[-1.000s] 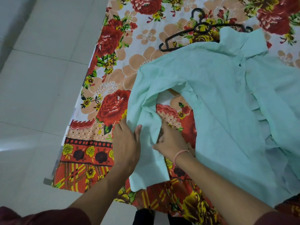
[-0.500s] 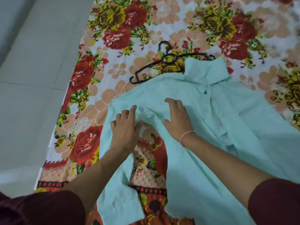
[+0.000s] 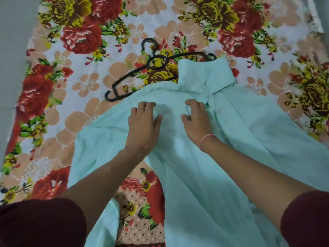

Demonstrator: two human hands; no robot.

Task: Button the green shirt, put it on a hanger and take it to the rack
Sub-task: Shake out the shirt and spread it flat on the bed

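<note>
The pale green shirt [image 3: 222,154] lies spread on the flowered bedsheet [image 3: 89,86], collar pointing away from me. My left hand [image 3: 142,125] rests flat on the shirt's upper chest, fingers spread. My right hand [image 3: 195,120] lies just right of it, below the collar [image 3: 204,77], fingers slightly bent on the cloth; whether it pinches anything I cannot tell. A black plastic hanger [image 3: 151,68] lies on the sheet beyond the shirt, its right end tucked under the collar.
The bed's left edge borders a grey tiled floor [image 3: 12,41]. The left sleeve [image 3: 92,157] of the shirt hangs toward me over the sheet. Dark red sleeves cover my upper arms at the bottom of the view.
Both hands have slid from the sleeve's lower end up over the shirt to the chest below the collar. The view has tilted further up the bed.
</note>
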